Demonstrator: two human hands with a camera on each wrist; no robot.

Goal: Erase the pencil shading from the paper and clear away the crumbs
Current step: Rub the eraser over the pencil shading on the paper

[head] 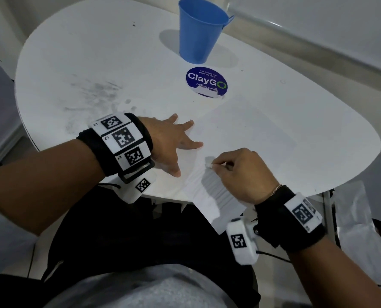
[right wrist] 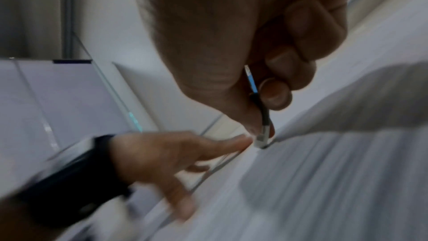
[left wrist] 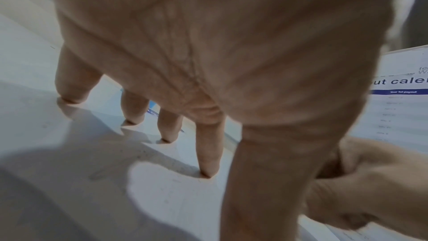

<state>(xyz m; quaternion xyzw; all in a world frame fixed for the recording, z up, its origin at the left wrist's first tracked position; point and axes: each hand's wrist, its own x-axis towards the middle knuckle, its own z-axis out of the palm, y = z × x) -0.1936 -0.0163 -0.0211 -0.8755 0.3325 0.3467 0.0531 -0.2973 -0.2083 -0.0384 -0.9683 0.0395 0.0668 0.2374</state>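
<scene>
A white paper sheet [head: 251, 134] lies on the white table [head: 96, 52], its near corner hanging over the front edge. Grey pencil shading [head: 216, 185] covers the near part of the sheet. My left hand [head: 176, 143] lies flat with fingers spread, pressing down the sheet's left edge. My right hand [head: 216, 166] pinches a small eraser [head: 208, 165] and holds its tip on the paper at the top of the shading. In the right wrist view the eraser [right wrist: 261, 135] is thin, with a blue and black sleeve and a white tip. There the left hand [right wrist: 162, 153] sits just beside it.
A blue cup [head: 199, 30] stands at the back of the table, behind a round blue ClayGo sticker [head: 206, 82]. Grey smudges [head: 96, 92] mark the table's left half. A printed sheet [head: 367, 218] lies off the table to the right.
</scene>
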